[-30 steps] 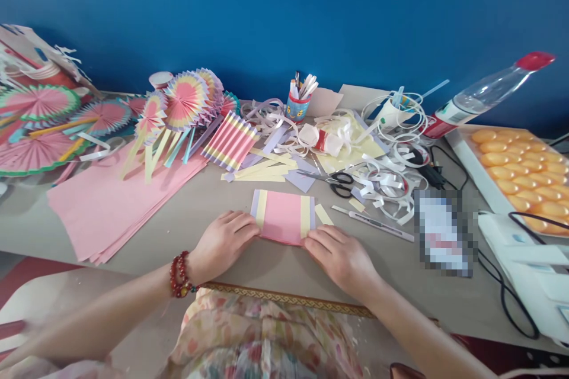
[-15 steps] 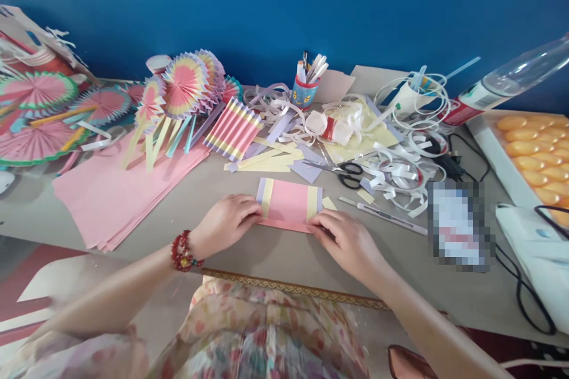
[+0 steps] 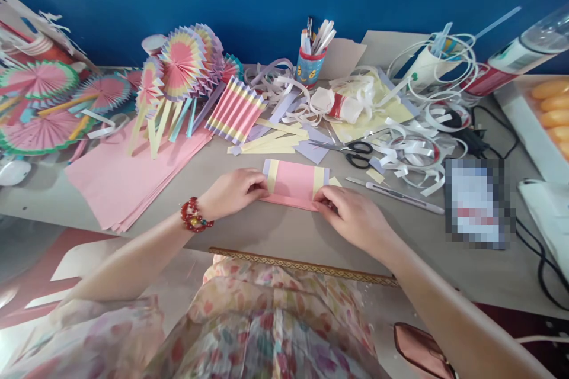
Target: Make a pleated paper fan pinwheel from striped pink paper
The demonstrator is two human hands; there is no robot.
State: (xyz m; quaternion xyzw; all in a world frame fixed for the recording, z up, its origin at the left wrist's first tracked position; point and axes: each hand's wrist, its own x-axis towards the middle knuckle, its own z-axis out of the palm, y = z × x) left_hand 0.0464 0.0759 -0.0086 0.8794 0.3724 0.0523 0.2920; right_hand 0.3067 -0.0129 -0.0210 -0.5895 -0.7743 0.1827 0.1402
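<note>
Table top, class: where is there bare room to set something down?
Bare table lies between the pink paper stack and the left hand, and along the near edge below the craft knife. Behind the folded sheet, strips and scissors crowd it.

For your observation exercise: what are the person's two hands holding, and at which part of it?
Both hands pinch the striped pink paper at its near folded edge: the left hand at the left end, the right hand at the right end.
</note>
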